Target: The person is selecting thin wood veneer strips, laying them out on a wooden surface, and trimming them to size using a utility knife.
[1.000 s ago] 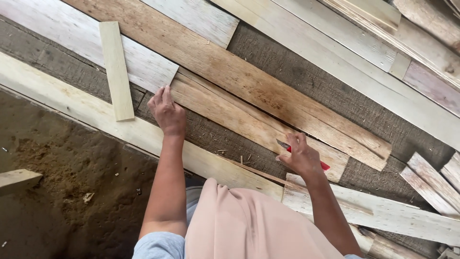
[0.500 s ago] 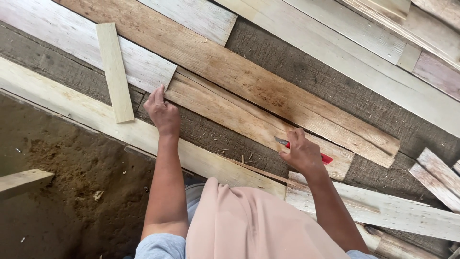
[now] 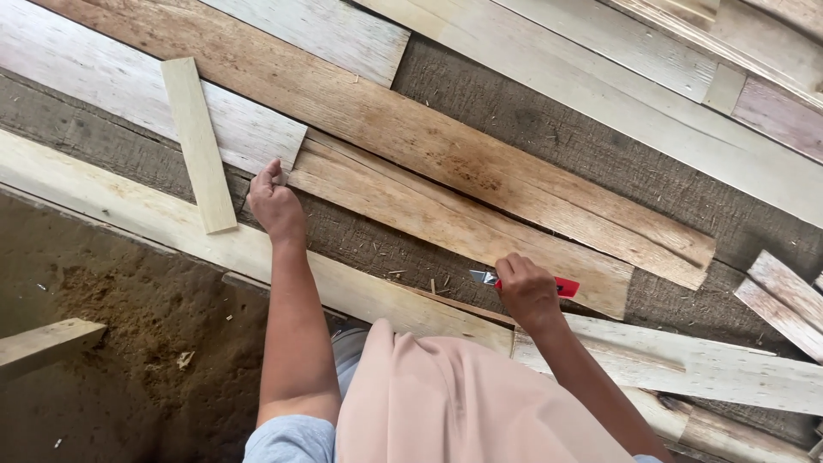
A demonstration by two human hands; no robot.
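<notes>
The left hand (image 3: 274,201) rests on the near end of a brownish wooden plank (image 3: 454,223) that runs aslant across the floor, its fingers curled and pressing down at the plank's squared end. Just beside that hand, to its left, a short pale batten (image 3: 197,141) lies on a whitish board (image 3: 129,111), apart from the fingers.

The right hand (image 3: 527,291) is closed around a red utility knife (image 3: 523,281) (the red handle sticks out past the knuckles on one side and the grey blade end on the other). The blade end lies at the near edge of the same brownish plank, toward its far end; whether the tip actually touches the wood is hard to tell from this angle. A few small wood shavings (image 3: 411,279) lie scattered on the rough grey surface (image 3: 549,129) between the two hands.

A longer, wider tan board (image 3: 386,129) lies alongside the plank on its far side, touching it along the edge. Nearer the person, a long pale plank (image 3: 171,219) crosses under both forearms, and beyond its edge the ground is bare brown dirt (image 3: 129,343). More pale boards (image 3: 600,51) lie stacked toward the upper right.
</notes>
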